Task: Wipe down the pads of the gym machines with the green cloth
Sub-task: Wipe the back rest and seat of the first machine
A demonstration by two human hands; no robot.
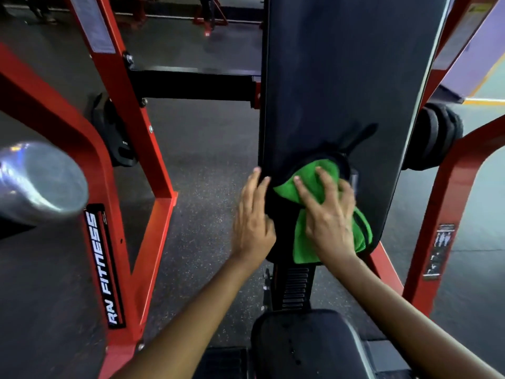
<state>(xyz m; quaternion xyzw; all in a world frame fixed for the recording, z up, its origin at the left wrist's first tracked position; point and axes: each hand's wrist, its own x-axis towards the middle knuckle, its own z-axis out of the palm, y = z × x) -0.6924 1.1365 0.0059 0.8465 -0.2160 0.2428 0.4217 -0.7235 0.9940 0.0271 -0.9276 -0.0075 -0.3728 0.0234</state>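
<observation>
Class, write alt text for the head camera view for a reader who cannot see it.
A right hand presses a green cloth against the lower end of a long black back pad on a red gym machine. The left hand rests on the pad's left edge.

The green cloth (306,236), crumpled, lies pressed against the lower end of the long black back pad (341,91). Below that pad sits a black seat pad (308,343), dotted with droplets.
</observation>
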